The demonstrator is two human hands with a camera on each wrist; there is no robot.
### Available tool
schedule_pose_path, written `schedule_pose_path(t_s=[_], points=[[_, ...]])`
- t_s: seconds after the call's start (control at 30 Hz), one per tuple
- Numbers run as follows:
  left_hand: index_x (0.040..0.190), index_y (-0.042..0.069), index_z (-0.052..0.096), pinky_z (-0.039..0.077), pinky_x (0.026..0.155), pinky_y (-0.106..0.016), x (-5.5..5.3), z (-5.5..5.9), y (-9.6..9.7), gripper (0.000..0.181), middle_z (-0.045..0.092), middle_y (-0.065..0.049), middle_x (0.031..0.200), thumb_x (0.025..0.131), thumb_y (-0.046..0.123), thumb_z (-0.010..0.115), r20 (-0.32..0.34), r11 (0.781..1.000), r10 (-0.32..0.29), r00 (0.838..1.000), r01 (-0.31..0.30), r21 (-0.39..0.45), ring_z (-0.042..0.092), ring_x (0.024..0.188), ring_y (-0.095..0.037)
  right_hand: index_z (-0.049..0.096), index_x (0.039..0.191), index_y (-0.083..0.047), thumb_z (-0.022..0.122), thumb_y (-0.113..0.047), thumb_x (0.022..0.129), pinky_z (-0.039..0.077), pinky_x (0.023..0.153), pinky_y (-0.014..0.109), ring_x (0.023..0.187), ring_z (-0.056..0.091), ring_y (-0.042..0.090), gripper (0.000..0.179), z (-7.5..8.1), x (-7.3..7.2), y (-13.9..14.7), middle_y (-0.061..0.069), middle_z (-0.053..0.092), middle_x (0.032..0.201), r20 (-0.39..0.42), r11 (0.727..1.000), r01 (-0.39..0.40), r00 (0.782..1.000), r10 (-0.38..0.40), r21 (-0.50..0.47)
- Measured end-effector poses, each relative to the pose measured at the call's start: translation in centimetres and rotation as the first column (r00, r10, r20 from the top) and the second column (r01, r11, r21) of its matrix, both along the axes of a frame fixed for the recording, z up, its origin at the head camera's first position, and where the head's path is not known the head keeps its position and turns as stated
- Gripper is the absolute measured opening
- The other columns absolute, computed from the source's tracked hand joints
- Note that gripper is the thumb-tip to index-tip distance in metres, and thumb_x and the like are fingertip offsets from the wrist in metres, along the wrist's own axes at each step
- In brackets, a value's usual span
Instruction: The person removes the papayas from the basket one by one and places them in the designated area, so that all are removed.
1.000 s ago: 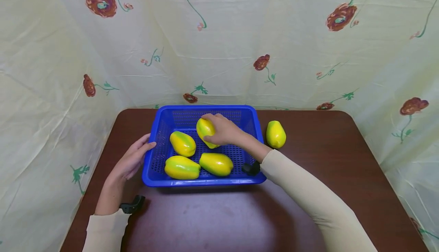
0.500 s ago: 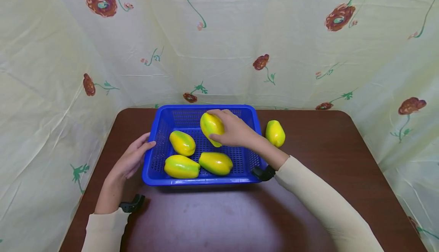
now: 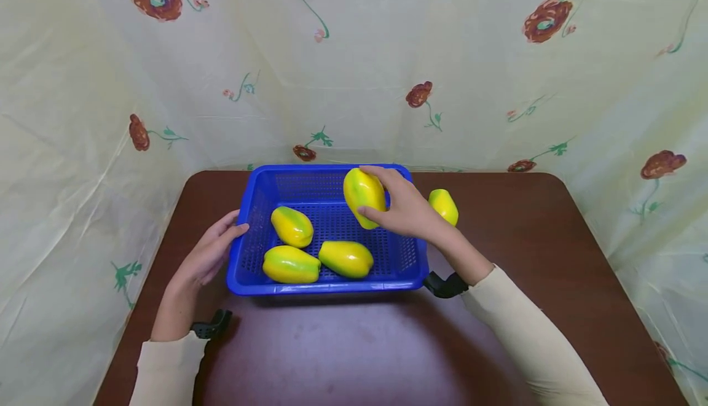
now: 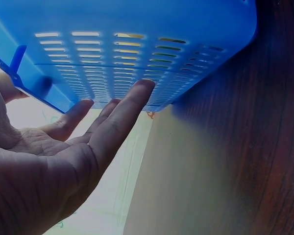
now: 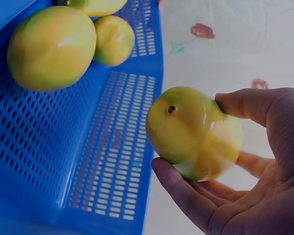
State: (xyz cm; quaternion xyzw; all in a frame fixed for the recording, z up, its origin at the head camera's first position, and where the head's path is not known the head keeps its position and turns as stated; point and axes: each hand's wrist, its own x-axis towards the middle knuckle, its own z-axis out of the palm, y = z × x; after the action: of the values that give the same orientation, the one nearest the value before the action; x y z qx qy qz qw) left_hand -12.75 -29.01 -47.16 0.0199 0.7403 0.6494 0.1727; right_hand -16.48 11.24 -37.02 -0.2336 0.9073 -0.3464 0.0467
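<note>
yellow fruit [image 3: 363,196] shifted right and up since earlier, now frame centre | right hand [image 3: 406,208]: fingers part-spread, gripping it | left hand [image 3: 209,251], centre-left: thumb over rim of blue basket [image 3: 332,288]

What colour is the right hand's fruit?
The fruit is yellow with green; best seen in the head view.

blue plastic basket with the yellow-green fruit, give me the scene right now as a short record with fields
container: blue perforated plastic basket, on a dark brown wood-grained table
right hand: grips a glossy yellow-green oval fruit, held off the basket floor
left hand: thumb over the basket's left rim, fingers along the outer wall
inside basket: three similar fruits, rear one, front left one, front right one
outside basket: one similar fruit, to the right, partly hidden by the right arm
backdrop: pale flower-patterned cloth
</note>
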Motion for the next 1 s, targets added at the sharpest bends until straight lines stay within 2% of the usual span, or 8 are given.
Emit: schedule_pose_path(t_s=[0.17, 0.43, 0.67, 0.83, 0.93, 1.0], points=[[0.164, 0.003, 0.027, 0.062, 0.092, -0.026, -0.2, 0.2, 0.1, 0.065, 0.061, 0.009, 0.130, 0.113, 0.038, 0.048, 0.007, 1.000, 0.004, 1.000, -0.004, -0.017, 0.071, 0.109, -0.008, 0.043, 0.160, -0.017, 0.080, -0.027, 0.094, 0.060, 0.100, 0.047, 0.125, 0.060, 0.030, 0.077, 0.3, 0.2, 1.1, 0.011, 0.054, 0.154, 0.005, 0.999, 0.031, 1.000, -0.031, -0.025], [0.164, 0.003, 0.026, 0.063, 0.091, -0.028, 0.0, 0.1, 0.0, 0.066, 0.062, 0.011, 0.128, 0.113, 0.038, 0.048, 0.012, 1.000, 0.005, 1.000, -0.005, -0.010, 0.072, 0.108, -0.007, 0.042, 0.161, -0.021, 0.081, -0.023, 0.094, 0.067, 0.083, 0.043, 0.128, 0.064, 0.035, 0.077, 0.6, 0.7, 3.0, 0.010, 0.050, 0.157, 0.028, 0.984, 0.083, 0.996, -0.080, -0.154], [0.164, 0.003, 0.026, 0.063, 0.092, -0.028, 0.1, 0.1, -0.1, 0.066, 0.062, 0.010, 0.130, 0.113, 0.038, 0.048, 0.009, 1.000, 0.003, 1.000, -0.002, -0.015, 0.073, 0.109, -0.007, 0.039, 0.162, -0.023, 0.081, -0.022, 0.095, 0.067, 0.083, 0.043, 0.125, 0.067, 0.035, 0.079, 0.0, 1.4, 4.4, 0.012, 0.055, 0.150, 0.023, 0.962, 0.125, 0.992, -0.123, -0.242], [0.165, 0.004, 0.026, 0.064, 0.091, -0.029, 0.1, 0.1, -0.1, 0.066, 0.062, 0.009, 0.130, 0.113, 0.038, 0.048, 0.009, 1.000, 0.006, 1.000, -0.005, -0.019, 0.073, 0.109, -0.007, 0.039, 0.162, -0.023, 0.080, -0.023, 0.096, 0.067, 0.083, 0.042, 0.121, 0.067, 0.035, 0.077, -0.8, 1.7, 5.6, 0.014, 0.058, 0.145, 0.025, 0.954, 0.170, 0.985, -0.169, -0.246], [0.165, 0.003, 0.025, 0.064, 0.091, -0.029, 0.1, 0.1, -0.1, 0.067, 0.062, 0.008, 0.130, 0.113, 0.038, 0.048, 0.012, 1.000, 0.003, 1.000, -0.003, -0.017, 0.073, 0.109, -0.008, 0.038, 0.162, -0.022, 0.079, -0.022, 0.097, 0.067, 0.083, 0.043, 0.125, 0.065, 0.037, 0.077, -1.0, 1.9, 6.5, 0.016, 0.057, 0.146, 0.027, 0.949, 0.195, 0.980, -0.195, -0.248], [0.165, 0.003, 0.025, 0.064, 0.091, -0.029, 0.1, 0.1, -0.1, 0.067, 0.062, 0.009, 0.130, 0.113, 0.038, 0.048, 0.013, 1.000, 0.003, 1.000, -0.003, -0.017, 0.073, 0.109, -0.007, 0.037, 0.162, -0.022, 0.079, -0.023, 0.097, 0.067, 0.082, 0.040, 0.128, 0.064, 0.037, 0.077, -1.1, 2.1, 7.0, 0.017, 0.057, 0.147, 0.037, 0.944, 0.213, 0.977, -0.210, -0.254]])
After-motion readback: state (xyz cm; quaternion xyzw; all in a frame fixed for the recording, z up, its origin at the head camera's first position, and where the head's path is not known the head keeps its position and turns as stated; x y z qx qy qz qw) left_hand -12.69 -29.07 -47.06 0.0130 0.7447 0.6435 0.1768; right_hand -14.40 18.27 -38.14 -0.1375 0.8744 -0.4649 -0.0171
